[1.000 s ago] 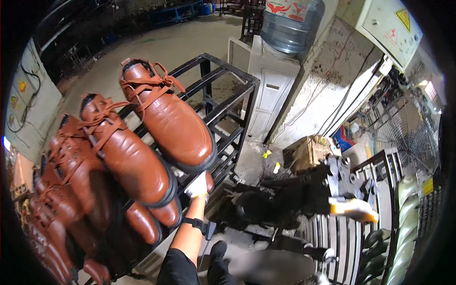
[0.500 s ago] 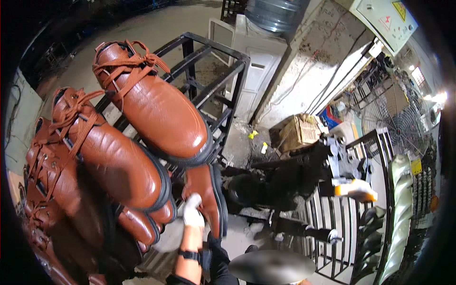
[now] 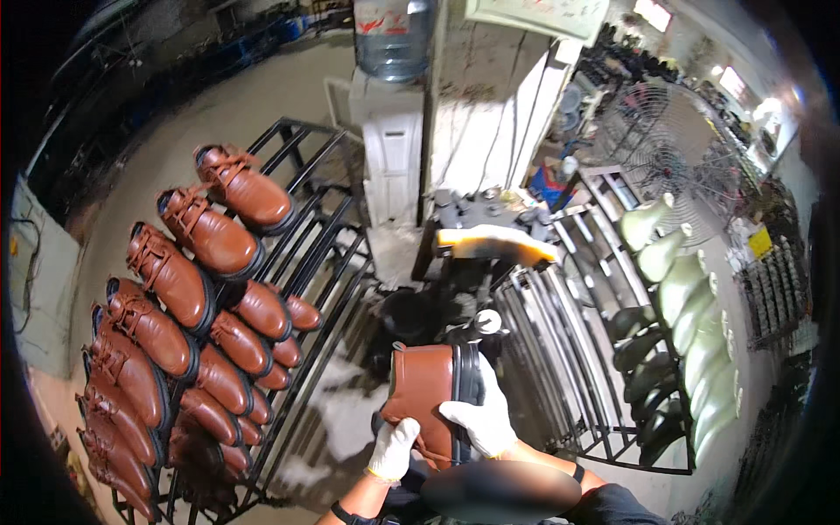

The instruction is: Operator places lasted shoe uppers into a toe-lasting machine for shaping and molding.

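A brown leather shoe [image 3: 424, 385] with a black sole is held low in front of me, its heel end up and its sole turned to the right. My left hand [image 3: 394, 451], in a white glove, pinches the upper's lower left edge near the laces. Around the sole side wraps my right hand [image 3: 481, 416], gloved too, with the thumb across the upper and the fingers hidden behind. A blurred oval covers the shoe's lower end.
To the left, a black metal rack [image 3: 302, 175] carries several rows of brown lace-up shoes [image 3: 210, 232]. Ahead stands a dark machine with a yellow-orange part [image 3: 499, 245]. Another rack [image 3: 560, 367] at right bears pale green shoe lasts [image 3: 691, 297]. A water dispenser [image 3: 392, 149] stands behind.
The shoe has come away from beside the left rack to the front of my body. My right hand has come into view and grips it. The view has swung right.
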Tool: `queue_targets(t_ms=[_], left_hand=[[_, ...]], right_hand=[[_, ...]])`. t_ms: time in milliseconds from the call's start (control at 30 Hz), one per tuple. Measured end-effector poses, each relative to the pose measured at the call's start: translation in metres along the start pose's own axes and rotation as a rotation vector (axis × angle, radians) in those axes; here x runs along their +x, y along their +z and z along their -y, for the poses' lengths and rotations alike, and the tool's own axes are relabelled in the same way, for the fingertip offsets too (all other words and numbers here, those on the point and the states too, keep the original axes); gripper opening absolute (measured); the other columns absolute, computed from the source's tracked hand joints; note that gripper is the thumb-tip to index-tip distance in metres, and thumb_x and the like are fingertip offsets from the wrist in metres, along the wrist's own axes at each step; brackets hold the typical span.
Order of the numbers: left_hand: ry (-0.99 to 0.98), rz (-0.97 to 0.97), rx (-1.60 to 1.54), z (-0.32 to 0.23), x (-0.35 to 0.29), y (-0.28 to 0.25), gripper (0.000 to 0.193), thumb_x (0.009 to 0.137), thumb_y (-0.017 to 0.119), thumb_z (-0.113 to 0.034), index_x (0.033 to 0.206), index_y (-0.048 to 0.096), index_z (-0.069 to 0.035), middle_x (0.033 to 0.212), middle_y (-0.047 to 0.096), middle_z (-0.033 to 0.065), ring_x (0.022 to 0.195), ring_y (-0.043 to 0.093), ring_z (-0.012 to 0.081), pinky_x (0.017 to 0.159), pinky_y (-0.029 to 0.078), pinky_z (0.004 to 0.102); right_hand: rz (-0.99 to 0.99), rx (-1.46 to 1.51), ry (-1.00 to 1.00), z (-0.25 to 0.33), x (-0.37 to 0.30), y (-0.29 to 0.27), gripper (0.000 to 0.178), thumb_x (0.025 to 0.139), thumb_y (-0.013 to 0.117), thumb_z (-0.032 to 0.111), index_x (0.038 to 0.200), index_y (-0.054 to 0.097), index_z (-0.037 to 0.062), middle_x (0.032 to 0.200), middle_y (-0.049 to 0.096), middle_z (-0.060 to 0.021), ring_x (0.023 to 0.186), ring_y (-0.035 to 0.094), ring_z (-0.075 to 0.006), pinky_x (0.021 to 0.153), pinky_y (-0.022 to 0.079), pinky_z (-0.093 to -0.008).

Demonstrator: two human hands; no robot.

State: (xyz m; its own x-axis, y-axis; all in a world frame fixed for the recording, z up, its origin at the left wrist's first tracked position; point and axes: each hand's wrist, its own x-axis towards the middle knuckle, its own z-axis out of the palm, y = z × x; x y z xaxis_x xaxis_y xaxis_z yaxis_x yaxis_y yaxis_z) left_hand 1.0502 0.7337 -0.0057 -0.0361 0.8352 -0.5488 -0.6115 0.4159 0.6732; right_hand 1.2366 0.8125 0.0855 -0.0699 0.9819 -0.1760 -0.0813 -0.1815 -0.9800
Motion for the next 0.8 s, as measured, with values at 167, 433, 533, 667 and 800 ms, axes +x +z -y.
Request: queue_targets(t_ms=[167,433,533,667,800], left_hand=[[0.284,0.555,0.715,0.005,-0.019,0.051,0.022,0.105,0.065,-0.023,0.106,0.074,-0.002,0.096,0.076,0.0075,0.088,0.068,0.0181,0.081,0.053,0.0343],[0.032,0.442,0.817,-0.020,-0.017,0.028,0.041,0.094,0.077,-0.021,0.124,0.068,0.006,0.110,0.075,0.0142,0.095,0.071,0.0178,0.086,0.058,0.0334],[-0.125,0.406,0.622,-0.022,-0.012,-0.005,0.039,0.094,0.077,-0.018,0.121,0.066,0.008,0.105,0.075,0.0155,0.083,0.072,0.0190,0.077,0.059,0.0338],[-0.089,0.376,0.739,-0.044,0.028,-0.039,0.034,0.094,0.075,-0.013,0.120,0.068,0.007,0.104,0.075,0.0137,0.084,0.071,0.0161,0.077,0.059,0.0332],[0.335,0.469,0.617,-0.091,0.051,0.062,0.026,0.094,0.066,-0.003,0.119,0.070,0.002,0.109,0.073,0.0048,0.098,0.065,0.0126,0.089,0.054,0.0291]], right_hand=[[-0.212,-0.123,-0.095,0.097,-0.047,-0.061,0.099,0.077,0.091,0.008,0.159,0.037,-0.0027,0.142,0.060,-0.0136,0.126,0.060,-0.0205,0.107,0.051,-0.0364],[-0.443,-0.285,-0.175,0.111,-0.009,-0.071,0.084,0.078,0.087,0.010,0.152,0.050,-0.0016,0.134,0.067,-0.0099,0.120,0.062,-0.0187,0.107,0.049,-0.0335],[-0.420,-0.408,-0.075,0.124,0.010,-0.059,0.086,0.079,0.086,0.019,0.154,0.050,0.0002,0.135,0.068,-0.0118,0.119,0.065,-0.0205,0.106,0.050,-0.0354],[-0.425,-0.728,-0.112,0.149,0.021,-0.020,0.086,0.079,0.084,0.025,0.152,0.048,-0.0026,0.127,0.071,-0.0158,0.115,0.069,-0.0255,0.100,0.053,-0.0377],[-0.474,-1.338,-0.115,0.170,0.052,0.008,0.078,0.077,0.076,0.040,0.140,0.050,0.0017,0.107,0.068,-0.0295,0.101,0.068,-0.0479,0.091,0.055,-0.0521]])
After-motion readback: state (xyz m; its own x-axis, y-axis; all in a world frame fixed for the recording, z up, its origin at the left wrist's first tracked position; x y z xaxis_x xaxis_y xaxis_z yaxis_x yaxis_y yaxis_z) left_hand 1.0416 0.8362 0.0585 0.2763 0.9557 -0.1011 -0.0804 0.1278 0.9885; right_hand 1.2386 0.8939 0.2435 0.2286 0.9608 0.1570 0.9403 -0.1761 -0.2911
